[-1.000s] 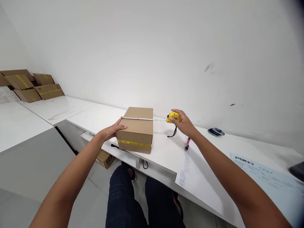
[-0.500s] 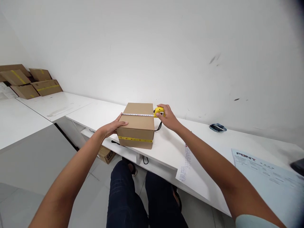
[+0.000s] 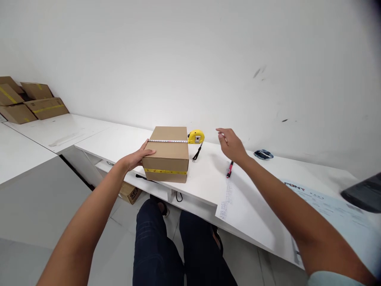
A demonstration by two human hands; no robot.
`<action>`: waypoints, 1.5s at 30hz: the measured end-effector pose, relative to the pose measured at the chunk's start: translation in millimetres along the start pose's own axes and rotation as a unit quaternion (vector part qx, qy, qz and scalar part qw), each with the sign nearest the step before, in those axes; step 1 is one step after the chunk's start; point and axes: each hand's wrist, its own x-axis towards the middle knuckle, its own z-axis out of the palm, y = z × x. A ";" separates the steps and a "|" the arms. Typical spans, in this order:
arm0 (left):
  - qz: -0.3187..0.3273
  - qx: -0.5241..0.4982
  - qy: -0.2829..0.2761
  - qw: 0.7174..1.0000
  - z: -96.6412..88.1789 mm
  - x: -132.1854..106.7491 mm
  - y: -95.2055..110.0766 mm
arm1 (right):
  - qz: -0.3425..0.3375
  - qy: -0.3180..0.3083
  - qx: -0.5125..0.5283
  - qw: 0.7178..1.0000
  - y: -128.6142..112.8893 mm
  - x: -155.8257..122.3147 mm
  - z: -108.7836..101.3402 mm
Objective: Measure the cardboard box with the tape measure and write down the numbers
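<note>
A cardboard box [image 3: 167,151] with a strip of yellow tape around its front stands on the white table. My left hand [image 3: 138,157] grips its left side, thumb lying on the top. Across the top runs the white blade of a tape measure [image 3: 196,137]; its left end reaches the fingers of that hand. The yellow case hangs at the box's right edge, its black strap drooping to the table. My right hand [image 3: 233,146] is in the air to the right of the case, holding nothing, fingers partly curled and apart. Below it lies a red and black pen [image 3: 229,169].
A paper sheet with handwriting [image 3: 247,206] lies at the right, beside a pale blue printed sheet [image 3: 333,210] and a dark object [image 3: 363,192]. A blue roll [image 3: 263,154] sits near the wall. Several taped boxes [image 3: 46,107] are stacked far left.
My right hand has let go of the tape measure's case and moved to the right. The pen has come into view under it. My left hand has stayed on the box.
</note>
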 end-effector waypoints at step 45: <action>0.009 -0.138 0.080 0.987 17.8 17.5 6.4 | 0.335 0.025 0.255 0.907 105.2 -85.5 3.4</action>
